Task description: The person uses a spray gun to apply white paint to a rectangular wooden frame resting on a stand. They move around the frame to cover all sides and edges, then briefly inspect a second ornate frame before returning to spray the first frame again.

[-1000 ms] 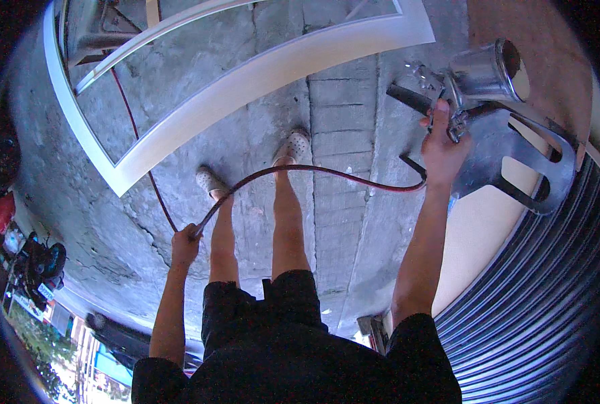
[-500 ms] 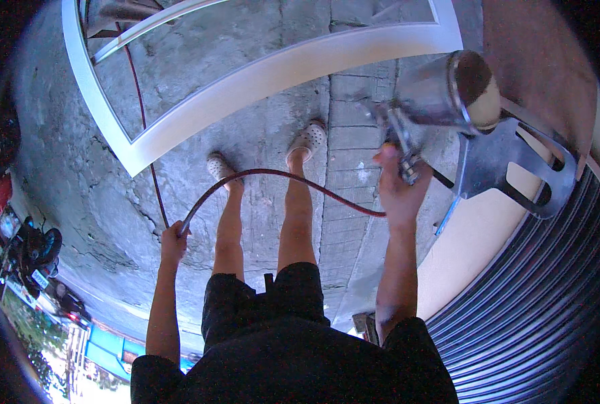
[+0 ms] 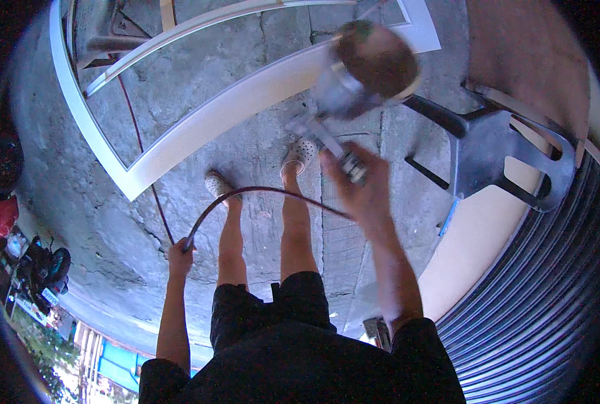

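Observation:
My right hand (image 3: 365, 185) is closed around the handle of a spray gun (image 3: 323, 138), which has a large metal cup on top and is blurred by motion. A dark red hose (image 3: 266, 189) runs from near that hand in an arch across my legs to my left hand (image 3: 180, 256), whose fingers are wrapped round it. From there the hose trails away along the floor. Ahead of me is a white frame (image 3: 226, 120) with a wide near rail; the gun's cup overlaps the right part of this rail in view.
A dark plastic chair or stool (image 3: 478, 158) lies to the right, beside a beige panel (image 3: 471, 249) and a corrugated shutter (image 3: 535, 289). Cracked concrete floor (image 3: 111, 236) surrounds my feet. A motorbike (image 3: 40, 269) stands at the far left.
My right hand has swung the spray gun left, from beside the chair to over the frame's near rail. The left hand keeps its hold on the hose, and the view has shifted slightly.

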`<state>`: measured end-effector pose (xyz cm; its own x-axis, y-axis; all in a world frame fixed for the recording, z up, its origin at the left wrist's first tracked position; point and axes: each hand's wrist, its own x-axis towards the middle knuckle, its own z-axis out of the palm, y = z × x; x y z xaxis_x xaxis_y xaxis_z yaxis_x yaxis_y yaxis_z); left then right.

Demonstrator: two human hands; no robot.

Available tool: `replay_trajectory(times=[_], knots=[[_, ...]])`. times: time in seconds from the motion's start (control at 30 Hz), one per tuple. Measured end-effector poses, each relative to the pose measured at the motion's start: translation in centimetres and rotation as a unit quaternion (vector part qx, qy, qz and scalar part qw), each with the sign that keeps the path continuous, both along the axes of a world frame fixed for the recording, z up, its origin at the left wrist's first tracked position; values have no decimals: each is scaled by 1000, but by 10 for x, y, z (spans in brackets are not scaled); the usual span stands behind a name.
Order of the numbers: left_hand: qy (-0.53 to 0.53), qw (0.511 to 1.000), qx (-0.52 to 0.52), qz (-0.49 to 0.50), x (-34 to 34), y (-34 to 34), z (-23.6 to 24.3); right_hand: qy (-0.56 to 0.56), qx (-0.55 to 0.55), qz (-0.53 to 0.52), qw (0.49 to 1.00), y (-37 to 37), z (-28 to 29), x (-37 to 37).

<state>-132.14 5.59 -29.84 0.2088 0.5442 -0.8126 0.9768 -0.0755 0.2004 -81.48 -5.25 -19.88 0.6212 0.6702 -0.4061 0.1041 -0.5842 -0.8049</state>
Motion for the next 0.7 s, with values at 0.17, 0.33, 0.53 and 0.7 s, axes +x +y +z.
replay_trajectory(times=[0.17,0.33,0.53,0.7], knots=[[-91,995,-2,39,84,-24,2,-159,20,-129,979,-37,-47,111],[-96,994,-49,-10,145,-51,-5,-226,51,-224,947,-58,-60,209],[-76,994,-31,-66,169,-78,-3,-373,-134,-288,872,-85,-55,276],[-46,995,-38,-82,149,-60,4,-275,21,-356,893,-78,-52,220]])
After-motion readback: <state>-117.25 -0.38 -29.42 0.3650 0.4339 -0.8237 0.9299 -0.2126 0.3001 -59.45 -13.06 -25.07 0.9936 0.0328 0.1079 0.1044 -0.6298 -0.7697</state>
